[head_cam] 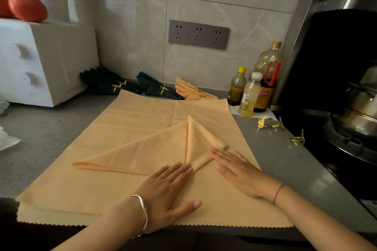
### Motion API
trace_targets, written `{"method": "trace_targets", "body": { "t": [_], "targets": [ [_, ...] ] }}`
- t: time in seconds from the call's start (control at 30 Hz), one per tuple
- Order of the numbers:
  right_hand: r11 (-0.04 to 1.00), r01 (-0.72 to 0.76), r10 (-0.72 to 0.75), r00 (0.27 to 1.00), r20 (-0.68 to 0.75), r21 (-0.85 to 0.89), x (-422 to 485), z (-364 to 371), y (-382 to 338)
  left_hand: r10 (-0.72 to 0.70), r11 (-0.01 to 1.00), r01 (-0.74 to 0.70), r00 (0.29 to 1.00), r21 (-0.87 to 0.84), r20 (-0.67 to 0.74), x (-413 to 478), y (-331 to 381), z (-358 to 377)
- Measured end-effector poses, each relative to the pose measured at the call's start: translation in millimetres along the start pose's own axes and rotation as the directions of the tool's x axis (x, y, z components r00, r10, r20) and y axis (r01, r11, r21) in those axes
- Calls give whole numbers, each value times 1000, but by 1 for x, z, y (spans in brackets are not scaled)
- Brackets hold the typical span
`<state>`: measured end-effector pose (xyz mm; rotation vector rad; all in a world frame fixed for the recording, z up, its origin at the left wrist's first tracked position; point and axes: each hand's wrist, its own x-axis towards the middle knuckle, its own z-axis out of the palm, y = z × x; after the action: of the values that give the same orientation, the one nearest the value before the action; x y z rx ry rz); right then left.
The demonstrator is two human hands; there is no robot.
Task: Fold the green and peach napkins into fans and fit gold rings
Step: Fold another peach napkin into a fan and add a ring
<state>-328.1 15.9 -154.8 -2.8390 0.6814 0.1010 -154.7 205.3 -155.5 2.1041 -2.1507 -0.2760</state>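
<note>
Peach napkins (126,128), dark green fans (159,88), gold rings (262,123).

Peach napkin folded to a triangle (142,155): one.
Flat peach napkins (61,206) beneath: at least two layers, total unclear.
Finished peach fan (188,89): one.
Dark green fans (106,83): apparently three.
Loose gold rings (262,123): three.
Bottles (250,96): three.
Wall sockets (199,34): three.
Hands: two, left hand (169,189) and right hand (238,171).

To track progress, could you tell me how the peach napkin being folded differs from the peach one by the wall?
The near napkin lies flat, partly folded, ringless; the napkin by the wall is a pleated fan wearing a gold ring. Both are peach.
</note>
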Motion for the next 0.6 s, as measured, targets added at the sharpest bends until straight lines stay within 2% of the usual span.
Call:
{"method": "trace_targets", "body": {
  "t": [0.13,0.23,0.33,0.47,0.53,0.6],
  "targets": [
    [994,-108,107,994,-29,-8,7,-7,26,-11,1000,11,1000,11,1,0,1,0],
    [993,-122,121,992,-40,-8,10,-6,25,-15,1000,15,1000,-4,1,1,4,0],
    [997,-77,75,990,-122,-13,6,-7,11,-8,998,6,1000,-62,-24,2,1,2],
    [985,78,-47,980,-193,157,-3,0,-29,-58,942,40,997,-333,-44,0,-4,-3],
    [980,144,-112,969,-222,134,-4,5,-45,-88,870,63,996,-488,-28,0,-9,-3],
    [974,201,-166,947,-276,102,-2,7,-57,-77,819,40,996,-573,-40,3,-11,-4]
  ]
}}
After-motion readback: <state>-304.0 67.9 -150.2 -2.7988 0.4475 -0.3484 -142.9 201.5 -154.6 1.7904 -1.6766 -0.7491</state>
